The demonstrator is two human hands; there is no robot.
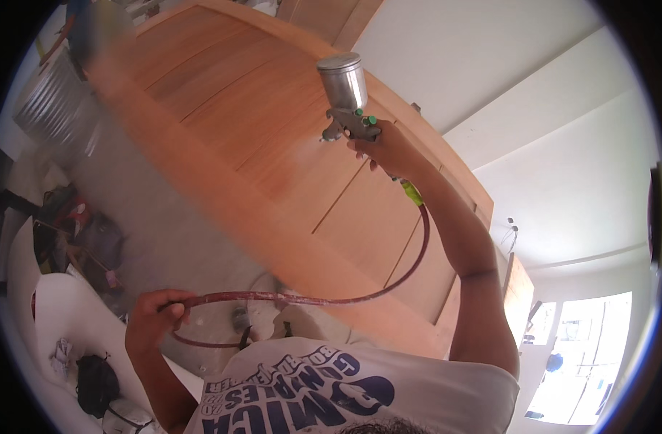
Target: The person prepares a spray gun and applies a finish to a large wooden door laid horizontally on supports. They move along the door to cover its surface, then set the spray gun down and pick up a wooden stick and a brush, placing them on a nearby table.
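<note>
My right hand (374, 148) grips a metal spray gun (349, 124) with a silver cup (342, 79) on top, held up against a large panelled wooden surface (237, 108). A pale mist shows in front of the nozzle. A yellow-green fitting (412, 194) below the gun joins a dark red hose (345, 300), which loops down and across to the left. My left hand (157, 318) is closed around that hose at the lower left, below the wooden piece's long edge.
Ribbed silvery material (56, 101) stands upper left. Assorted items (85, 239) lie on the dusty floor (164, 224). A dark bag (96, 383) rests on a white surface (70, 304) at lower left. A white ceiling, another wooden panel (519, 282) and a bright window (577, 354) are at right.
</note>
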